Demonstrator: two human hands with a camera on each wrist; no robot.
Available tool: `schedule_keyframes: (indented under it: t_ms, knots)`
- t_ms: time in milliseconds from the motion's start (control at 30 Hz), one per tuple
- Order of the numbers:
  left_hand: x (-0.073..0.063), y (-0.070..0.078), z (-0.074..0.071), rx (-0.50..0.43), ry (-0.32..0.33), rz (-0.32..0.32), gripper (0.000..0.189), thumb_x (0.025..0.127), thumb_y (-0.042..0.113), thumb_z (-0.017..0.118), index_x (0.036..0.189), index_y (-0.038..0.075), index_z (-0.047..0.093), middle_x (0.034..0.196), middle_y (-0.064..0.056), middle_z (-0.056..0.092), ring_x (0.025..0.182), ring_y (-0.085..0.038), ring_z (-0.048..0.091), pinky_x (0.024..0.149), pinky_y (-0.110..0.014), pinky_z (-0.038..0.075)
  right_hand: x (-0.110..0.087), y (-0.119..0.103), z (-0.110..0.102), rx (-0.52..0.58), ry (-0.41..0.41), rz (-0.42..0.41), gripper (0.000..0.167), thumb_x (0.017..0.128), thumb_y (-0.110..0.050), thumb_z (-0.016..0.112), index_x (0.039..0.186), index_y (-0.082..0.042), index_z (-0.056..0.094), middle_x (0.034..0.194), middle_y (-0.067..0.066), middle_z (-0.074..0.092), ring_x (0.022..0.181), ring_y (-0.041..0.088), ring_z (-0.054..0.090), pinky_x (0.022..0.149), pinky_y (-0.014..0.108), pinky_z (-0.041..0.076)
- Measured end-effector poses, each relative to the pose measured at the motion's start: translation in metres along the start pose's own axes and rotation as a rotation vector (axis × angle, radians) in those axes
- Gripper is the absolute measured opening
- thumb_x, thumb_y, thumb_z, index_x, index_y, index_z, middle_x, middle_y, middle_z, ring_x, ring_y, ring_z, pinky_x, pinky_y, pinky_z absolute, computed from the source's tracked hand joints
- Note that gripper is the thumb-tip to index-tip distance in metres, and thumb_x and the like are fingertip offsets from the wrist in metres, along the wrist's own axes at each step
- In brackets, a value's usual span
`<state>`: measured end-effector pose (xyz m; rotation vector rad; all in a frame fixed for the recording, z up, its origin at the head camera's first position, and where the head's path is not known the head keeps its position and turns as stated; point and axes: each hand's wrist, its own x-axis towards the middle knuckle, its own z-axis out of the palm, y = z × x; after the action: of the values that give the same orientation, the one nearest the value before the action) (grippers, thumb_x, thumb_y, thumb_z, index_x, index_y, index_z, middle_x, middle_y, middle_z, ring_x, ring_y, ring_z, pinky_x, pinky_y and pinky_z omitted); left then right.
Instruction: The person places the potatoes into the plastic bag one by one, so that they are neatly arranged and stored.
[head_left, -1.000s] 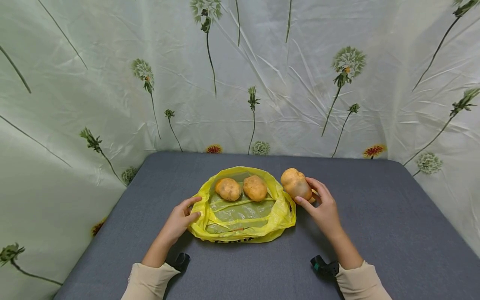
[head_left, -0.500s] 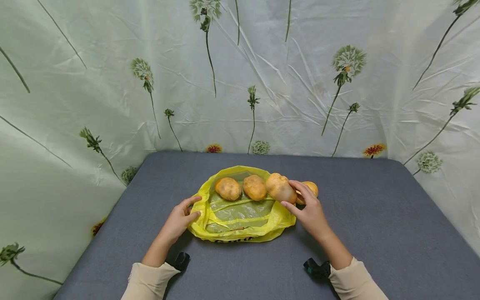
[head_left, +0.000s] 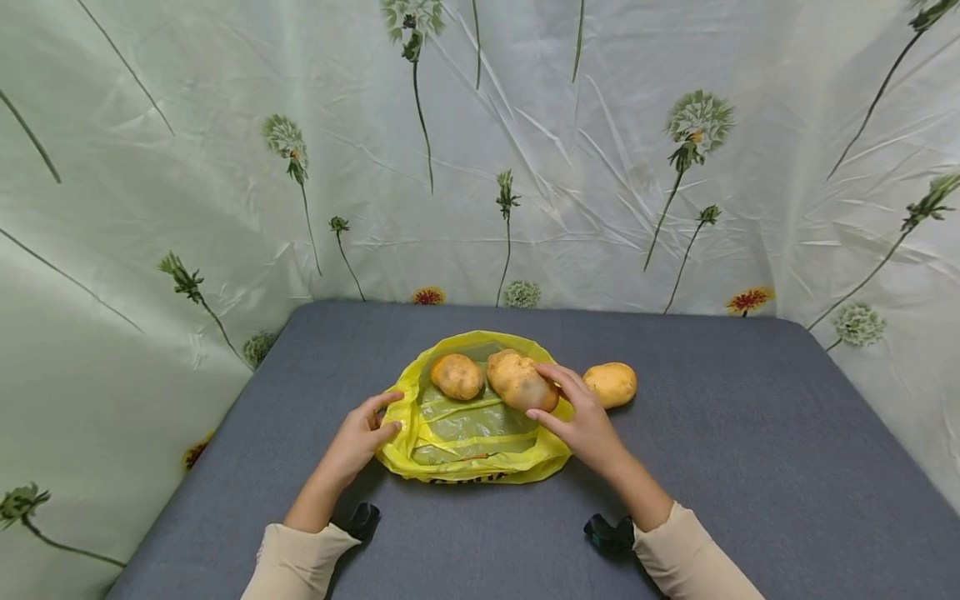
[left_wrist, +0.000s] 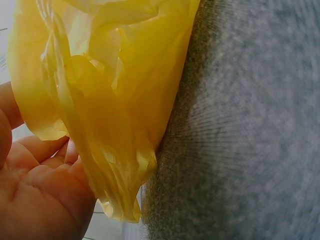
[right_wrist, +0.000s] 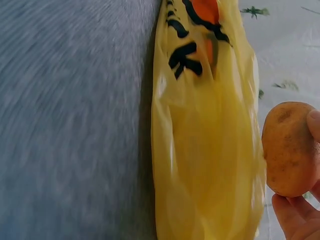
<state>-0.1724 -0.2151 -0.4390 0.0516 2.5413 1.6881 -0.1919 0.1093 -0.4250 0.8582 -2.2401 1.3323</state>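
A yellow plastic bag point(head_left: 536, 460) lies with its mouth open on the table. My left hand point(head_left: 358, 440) holds its left rim between thumb and fingers; in the left wrist view, the crumpled plastic point(left_wrist: 125, 95) hangs beside the palm. Thumb and fingertips of my right hand point(head_left: 588, 427) grip a large potato point(head_left: 516, 377) over the right part of the bag's mouth. The right wrist view has this potato point(right_wrist: 287, 150) raised above the bag's side. Inside the bag at left rests one potato point(head_left: 456, 377); another is hidden behind the held one.
One more potato point(head_left: 611, 384) lies on the grey cloth-covered table point(head_left: 750, 433), just right of the bag. A flower-printed curtain point(head_left: 600, 167) hangs behind the table and along its sides. Black wrist straps point(head_left: 611, 533) sit below both hands.
My right hand has carried the large potato leftward from beside the bag to over its mouth, uncovering the potato on the table. The left hand has stayed at the rim.
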Motion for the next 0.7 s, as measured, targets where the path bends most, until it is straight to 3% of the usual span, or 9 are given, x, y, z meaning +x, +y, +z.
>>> schedule_keyframes:
  t_ms: [200, 433, 700]
  knots:
    - [-0.001, 0.0, 0.0, 0.016, 0.017, 0.021, 0.047, 0.082, -0.002, 0.058, 0.127, 0.004, 0.047, 0.066, -0.007, 0.044, 0.053, -0.014, 0.041, 0.047, -0.024, 0.037, 0.007, -0.008, 0.017, 0.003, -0.059, -0.023, 0.059, 0.07, -0.007, 0.075, 0.123, -0.002, 0.05, 0.123, 0.011, 0.048, 0.11, 0.023, 0.047, 0.08, 0.032, 0.044]
    - [-0.001, 0.002, 0.0, 0.035, 0.026, 0.023, 0.047, 0.082, -0.001, 0.058, 0.127, 0.004, 0.048, 0.065, -0.006, 0.041, 0.051, -0.013, 0.038, 0.045, -0.024, 0.034, 0.012, -0.013, 0.036, 0.052, -0.136, -0.048, 0.057, 0.075, -0.015, 0.072, 0.126, -0.006, 0.049, 0.126, 0.009, 0.047, 0.115, 0.021, 0.043, 0.087, 0.034, 0.041]
    - [-0.001, 0.001, -0.002, 0.041, 0.028, 0.027, 0.047, 0.082, -0.001, 0.058, 0.127, 0.005, 0.048, 0.063, -0.006, 0.04, 0.05, -0.013, 0.037, 0.044, -0.024, 0.034, 0.015, -0.018, 0.055, 0.05, -0.203, -0.014, 0.057, 0.075, -0.019, 0.072, 0.125, -0.007, 0.049, 0.126, 0.008, 0.046, 0.117, 0.019, 0.041, 0.087, 0.033, 0.041]
